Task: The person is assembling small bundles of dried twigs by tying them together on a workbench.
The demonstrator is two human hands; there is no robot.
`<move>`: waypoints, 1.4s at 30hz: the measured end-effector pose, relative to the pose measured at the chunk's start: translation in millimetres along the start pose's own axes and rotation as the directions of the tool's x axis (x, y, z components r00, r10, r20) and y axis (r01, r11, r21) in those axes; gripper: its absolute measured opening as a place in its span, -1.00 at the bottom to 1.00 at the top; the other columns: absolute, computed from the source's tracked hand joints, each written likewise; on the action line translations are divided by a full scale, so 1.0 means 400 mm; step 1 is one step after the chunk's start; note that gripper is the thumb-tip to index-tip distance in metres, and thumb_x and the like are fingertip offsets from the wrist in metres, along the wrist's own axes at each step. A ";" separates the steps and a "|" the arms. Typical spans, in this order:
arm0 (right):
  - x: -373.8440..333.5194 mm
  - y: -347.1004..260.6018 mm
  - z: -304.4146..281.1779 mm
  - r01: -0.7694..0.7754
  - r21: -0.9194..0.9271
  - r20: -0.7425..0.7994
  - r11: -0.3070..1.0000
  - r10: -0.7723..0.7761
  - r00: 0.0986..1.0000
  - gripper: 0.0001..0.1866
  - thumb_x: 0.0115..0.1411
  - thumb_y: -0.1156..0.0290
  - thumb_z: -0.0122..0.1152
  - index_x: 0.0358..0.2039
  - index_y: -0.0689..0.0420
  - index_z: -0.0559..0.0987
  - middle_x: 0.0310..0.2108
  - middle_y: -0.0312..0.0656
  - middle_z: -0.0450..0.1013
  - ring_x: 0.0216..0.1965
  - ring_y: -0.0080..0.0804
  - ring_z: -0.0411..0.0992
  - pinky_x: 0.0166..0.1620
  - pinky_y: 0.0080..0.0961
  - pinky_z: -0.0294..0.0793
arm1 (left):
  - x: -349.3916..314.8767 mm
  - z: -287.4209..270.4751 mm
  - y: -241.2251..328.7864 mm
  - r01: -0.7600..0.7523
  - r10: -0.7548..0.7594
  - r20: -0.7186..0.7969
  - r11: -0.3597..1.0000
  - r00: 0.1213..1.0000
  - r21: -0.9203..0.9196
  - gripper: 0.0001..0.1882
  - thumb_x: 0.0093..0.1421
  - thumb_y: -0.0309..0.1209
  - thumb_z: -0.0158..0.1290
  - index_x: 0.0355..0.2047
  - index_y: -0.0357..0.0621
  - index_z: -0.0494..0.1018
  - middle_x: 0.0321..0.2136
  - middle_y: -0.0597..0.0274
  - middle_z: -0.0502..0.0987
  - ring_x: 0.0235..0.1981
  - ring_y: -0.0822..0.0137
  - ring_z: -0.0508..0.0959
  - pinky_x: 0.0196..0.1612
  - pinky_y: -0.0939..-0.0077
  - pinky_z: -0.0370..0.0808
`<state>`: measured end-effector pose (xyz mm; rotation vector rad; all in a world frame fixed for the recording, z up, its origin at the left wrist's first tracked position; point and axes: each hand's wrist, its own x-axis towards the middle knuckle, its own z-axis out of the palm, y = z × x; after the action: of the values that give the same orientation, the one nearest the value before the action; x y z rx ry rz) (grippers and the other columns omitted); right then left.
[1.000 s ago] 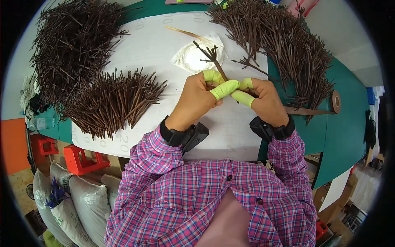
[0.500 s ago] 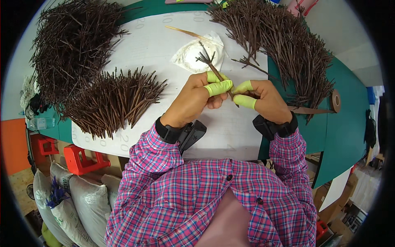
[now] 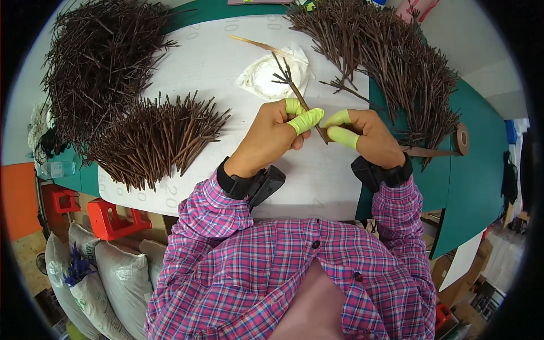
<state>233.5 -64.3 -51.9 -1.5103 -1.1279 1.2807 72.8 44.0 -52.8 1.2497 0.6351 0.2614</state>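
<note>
Between the thumb and fingers of my left hand is a brown artificial twig, slanting with its forked tip up and to the left. My right hand is closed in a pinch beside the twig's lower end. A brown tape runs from its roll to behind my right hand, and a bit of it seems to show at the fingertips. Yellow-green wraps cover the thumb and a finger of each hand. Past the twig's tip lies a white pad on crumpled white wrapping.
Bundled brown twigs lie at the left, below a larger dark twig heap. Another twig pile covers the far right. A thin wooden stick rests by the pad. Red stools and filled sacks stand lower left.
My right hand has shifted slightly right, its fingertips a little farther from the twig. The twig has turned slightly in my left hand, and my left thumb has moved a little right.
</note>
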 end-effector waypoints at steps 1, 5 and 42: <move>-0.001 -0.006 0.005 0.016 0.025 0.008 1.000 -0.017 1.000 -0.86 0.01 0.55 0.10 -0.37 0.29 0.47 -0.47 -0.31 0.42 -0.43 -0.68 0.32 -0.33 -0.72 0.31 | -0.002 0.001 0.003 0.034 -0.034 0.001 0.998 0.999 -0.046 -0.78 0.08 -0.30 0.04 -0.55 -0.19 0.38 -0.68 0.43 0.35 -0.72 0.64 0.27 -0.67 0.78 0.16; -0.004 -0.004 0.014 0.041 0.018 0.020 0.999 -0.041 0.999 -0.85 0.02 0.55 0.09 -0.35 0.29 0.47 -0.44 -0.29 0.43 -0.39 -0.65 0.35 -0.28 -0.70 0.32 | -0.006 0.009 0.017 0.072 -0.063 0.043 0.967 0.997 -0.245 -0.80 0.07 -0.32 0.05 -0.54 -0.20 0.39 -0.68 0.42 0.35 -0.72 0.65 0.26 -0.68 0.79 0.15; 0.010 0.018 0.006 0.080 -0.034 -0.091 0.996 -0.083 0.992 -0.86 0.06 0.48 0.08 -0.40 0.29 0.49 -0.53 -0.37 0.40 -0.49 -0.73 0.27 -0.41 -0.73 0.27 | 0.010 0.013 -0.025 -0.070 0.069 0.016 0.996 0.997 0.056 -0.81 0.15 -0.33 -0.08 -0.35 -0.21 0.35 -0.65 0.39 0.36 -0.66 0.62 0.30 -0.62 0.79 0.20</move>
<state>232.2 -62.1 -59.9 -1.5141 -1.1412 1.1319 77.5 38.9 -62.7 1.3282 0.5911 0.2944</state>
